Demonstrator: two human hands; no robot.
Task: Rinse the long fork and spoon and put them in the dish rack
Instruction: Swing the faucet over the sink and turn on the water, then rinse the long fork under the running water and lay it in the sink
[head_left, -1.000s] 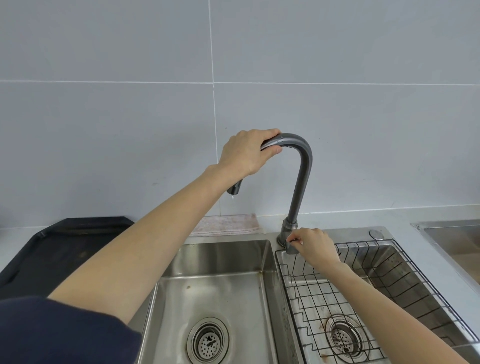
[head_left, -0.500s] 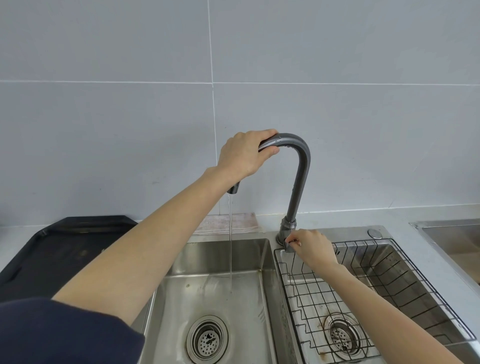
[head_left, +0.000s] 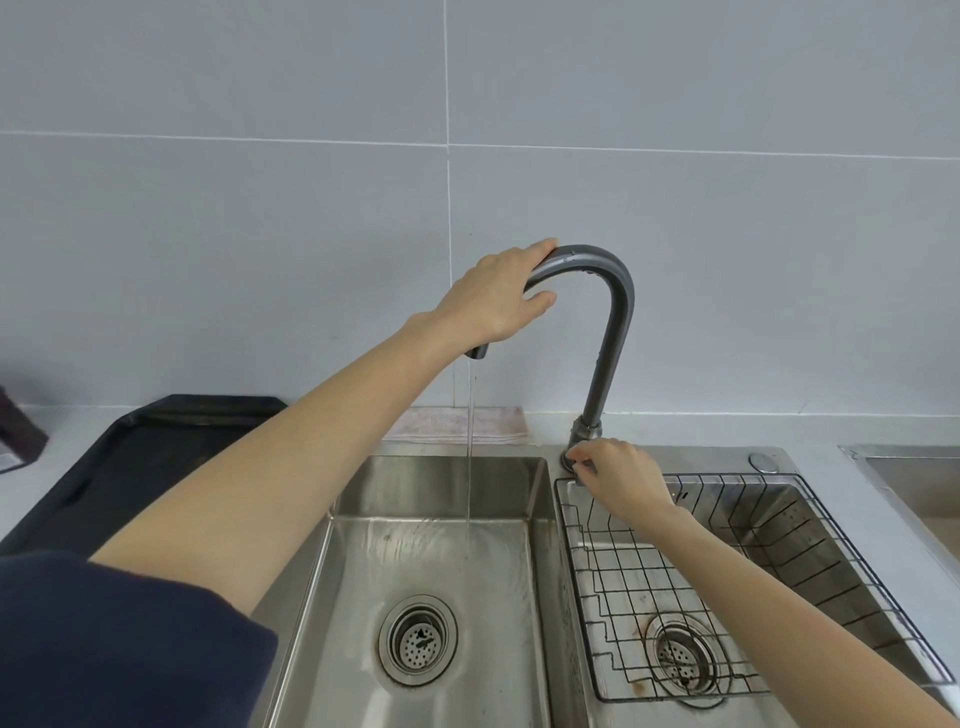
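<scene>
Head view: water is running thinly into the left basin (head_left: 431, 525).
Left hand (head_left: 493, 296): wrapping around the faucet (head_left: 613, 332) spout.
Right hand (head_left: 621, 475): pinching the tap handle at the faucet base.
Fork and spoon: not showing anywhere.
Dish rack (head_left: 753, 587): sitting in the right basin.
Handling: probably stiff, slippery wet; grip mid-handle.

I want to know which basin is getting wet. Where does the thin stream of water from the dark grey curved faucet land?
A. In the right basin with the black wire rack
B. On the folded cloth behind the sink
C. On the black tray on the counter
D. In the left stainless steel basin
D: the thin stream of water drops from the dark grey curved faucet spout into the left stainless steel basin, left of the divider.
</scene>
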